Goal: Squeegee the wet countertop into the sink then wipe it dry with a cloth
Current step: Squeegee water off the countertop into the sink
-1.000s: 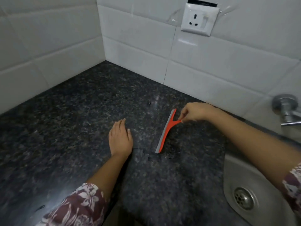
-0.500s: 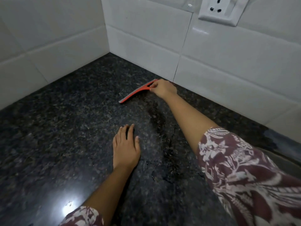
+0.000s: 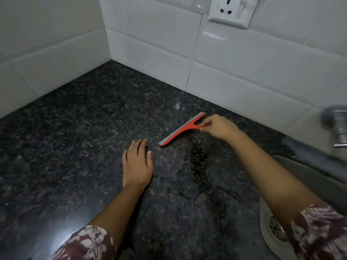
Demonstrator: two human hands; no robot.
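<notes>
Sleeves (image 3: 90, 243): maroon with white floral print, at the near edge on both forearms.
Sink (image 3: 266, 229): steel basin at near right, drain partly hidden by the right forearm.
Surface (image 3: 65, 147): dark speckled stone; a wet, darker streak runs from near centre up toward the squeegee.
Left hand (image 3: 136, 164): palm down, flat on the surface, fingers extended and close together, holding nothing.
Squeegee (image 3: 181, 129): orange frame with grey blade, lying on the surface just beyond the left hand, blade running diagonally near-left to far-right.
Right hand (image 3: 217, 126): fingers pinched closed on the squeegee's short handle.
Tap (image 3: 336, 122): chrome, at far right on the wall.
Wall tiles (image 3: 150, 44): white.
Socket (image 3: 230, 12): white, at top.
</notes>
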